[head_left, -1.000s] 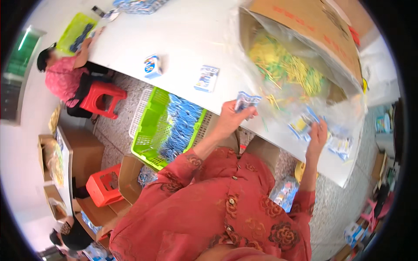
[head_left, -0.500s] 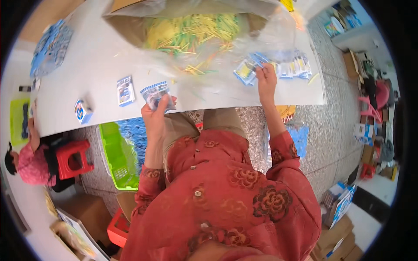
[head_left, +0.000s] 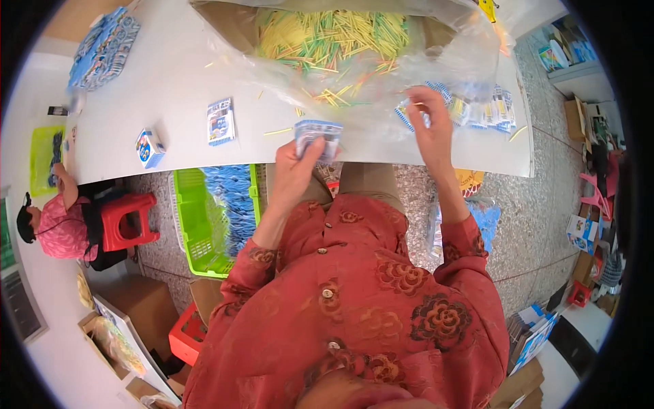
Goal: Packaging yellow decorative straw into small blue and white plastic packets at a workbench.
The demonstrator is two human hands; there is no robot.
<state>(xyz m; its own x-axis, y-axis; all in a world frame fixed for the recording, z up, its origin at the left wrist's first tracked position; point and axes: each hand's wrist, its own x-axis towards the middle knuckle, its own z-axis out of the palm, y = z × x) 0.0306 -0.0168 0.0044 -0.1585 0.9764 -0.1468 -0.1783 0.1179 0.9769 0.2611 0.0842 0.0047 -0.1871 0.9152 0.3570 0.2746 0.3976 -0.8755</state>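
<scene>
Small packing workshop — long white table (head_left: 170, 75) with bulk bag of coloured sticks (head_left: 327, 34) top centre, green basket (head_left: 204, 218) of packets, cardboard boxes (head_left: 136, 307) lower left.
</scene>
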